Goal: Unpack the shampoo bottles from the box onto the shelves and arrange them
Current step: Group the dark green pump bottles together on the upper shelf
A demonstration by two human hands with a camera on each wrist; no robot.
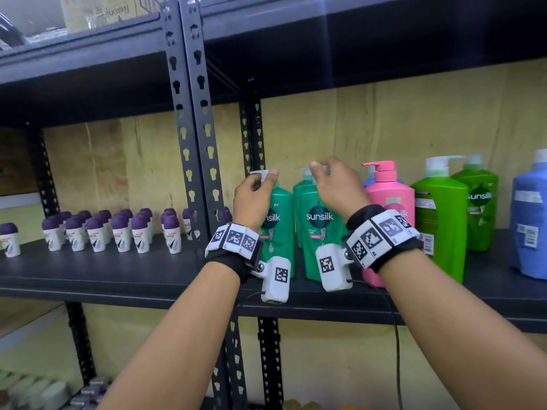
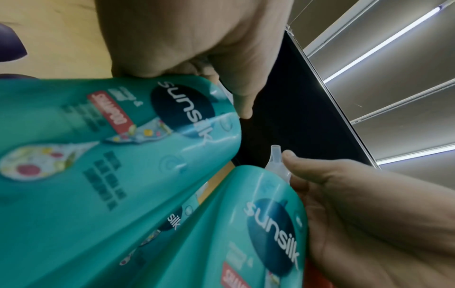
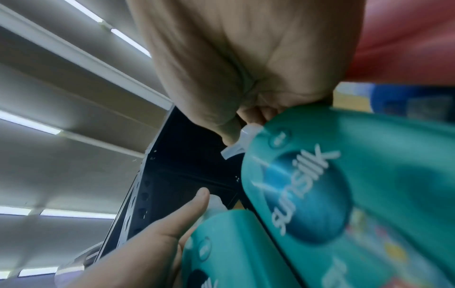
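Observation:
Two teal Sunsilk shampoo bottles stand upright side by side on the black middle shelf (image 1: pixel 148 273). My left hand (image 1: pixel 266 177) pinches the clear pump head of the left teal bottle (image 1: pixel 279 223); in the left wrist view this hand (image 2: pixel 242 111) curls over the same bottle (image 2: pixel 123 136). My right hand (image 1: pixel 319 168) pinches the pump head of the right teal bottle (image 1: pixel 316 232). The right wrist view shows the right hand (image 3: pixel 231 136) closed on the pump nozzle (image 3: pixel 232 151) above that bottle (image 3: pixel 357 185). A third teal bottle (image 1: pixel 299 187) stands behind them.
A pink pump bottle (image 1: pixel 390 199), two green bottles (image 1: pixel 438 226) and a blue bottle (image 1: pixel 529 220) fill the shelf to the right. Several purple-capped roll-ons (image 1: pixel 118 229) stand on the left bay. Black slotted uprights (image 1: pixel 192 128) rise just left of my left hand.

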